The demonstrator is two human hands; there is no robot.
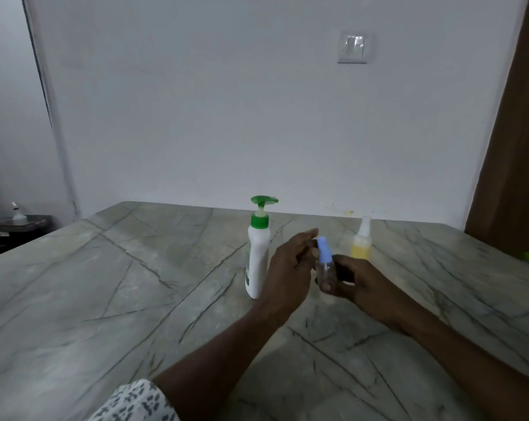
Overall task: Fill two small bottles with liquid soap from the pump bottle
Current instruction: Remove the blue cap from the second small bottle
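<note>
R hand (352, 284) grips clear bottle (326, 273) w/ blue cap (323, 250) above desk (105, 284) centre; L hand (290, 265) fingers at the cap, grip unclear. Pump bottle (258, 256) upright just left, behind L hand. Yellow-filled bottle (361, 243) stands farther right.
</note>
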